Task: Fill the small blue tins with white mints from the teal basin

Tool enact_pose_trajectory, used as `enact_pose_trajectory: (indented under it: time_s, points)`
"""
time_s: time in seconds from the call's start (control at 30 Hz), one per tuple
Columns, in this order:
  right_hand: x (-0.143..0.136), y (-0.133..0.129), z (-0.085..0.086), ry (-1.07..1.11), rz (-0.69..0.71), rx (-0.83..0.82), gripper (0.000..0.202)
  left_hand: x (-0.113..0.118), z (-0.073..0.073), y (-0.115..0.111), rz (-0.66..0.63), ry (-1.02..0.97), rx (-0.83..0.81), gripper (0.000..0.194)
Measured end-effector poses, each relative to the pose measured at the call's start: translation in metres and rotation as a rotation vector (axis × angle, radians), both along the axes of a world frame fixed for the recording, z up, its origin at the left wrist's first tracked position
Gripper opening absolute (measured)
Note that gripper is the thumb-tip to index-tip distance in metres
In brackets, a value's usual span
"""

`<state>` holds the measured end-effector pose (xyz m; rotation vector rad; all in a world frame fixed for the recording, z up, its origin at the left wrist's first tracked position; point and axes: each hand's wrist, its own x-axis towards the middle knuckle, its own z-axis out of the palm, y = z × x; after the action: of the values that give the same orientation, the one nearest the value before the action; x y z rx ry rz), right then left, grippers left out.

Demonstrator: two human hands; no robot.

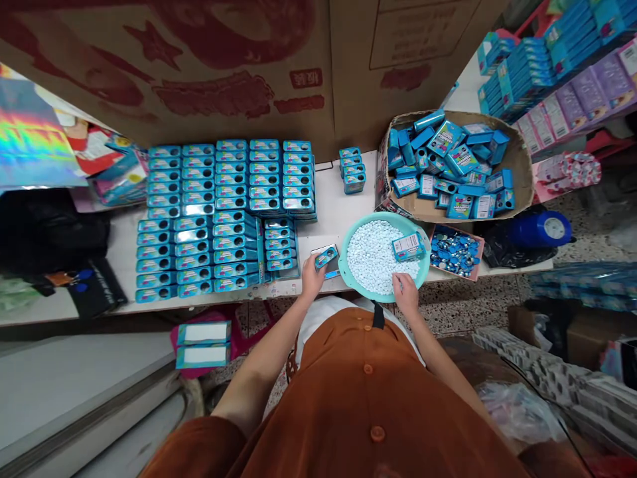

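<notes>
My left hand [312, 279] grips a small blue tin [326, 256] with a dark round hole in its top face. The tin is over a small flat device with a lit display [332, 273], which looks like a scale. My right hand [406, 293] is at the near right part of a turquoise basin [343, 265], its fingers drawn together at the white pellets [371, 255]. Whether they pinch any pellets is too small to tell. A blue printed box [408, 247] lies on the pellets, just beyond my right hand.
Stacked blue tins [194, 226] fill the table's left, with a short stack [352, 170] behind the basin. A cut-down carton [385, 192] holds loose blue tins. Beside the basin, a shallow box [475, 265] holds blue and silver round pieces. A large cardboard box [298, 79] stands behind.
</notes>
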<state>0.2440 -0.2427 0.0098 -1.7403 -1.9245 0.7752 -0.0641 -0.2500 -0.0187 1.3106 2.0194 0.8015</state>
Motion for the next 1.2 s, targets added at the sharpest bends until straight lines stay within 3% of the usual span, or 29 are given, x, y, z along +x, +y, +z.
enact_pose_trajectory:
  time_s: [0.1,0.27,0.57,0.7,1.2]
  points:
    - [0.003,-0.002,0.0,-0.018,-0.003,-0.009,0.033,0.0,-0.001,0.001,-0.002,-0.012,-0.005,0.041]
    - [0.006,-0.003,-0.002,-0.031,-0.002,-0.015,0.033,-0.007,0.004,-0.016,0.013,0.071,0.013,0.07]
    - [0.005,-0.002,-0.002,-0.02,0.026,-0.01,0.032,-0.012,0.003,-0.096,0.066,0.095,-0.097,0.059]
    - [0.003,0.001,-0.002,-0.019,0.058,0.003,0.031,-0.01,-0.002,-0.118,0.089,0.099,-0.114,0.056]
    - [-0.007,0.0,0.004,-0.044,0.087,-0.006,0.033,-0.015,-0.005,-0.12,0.13,0.113,-0.086,0.051]
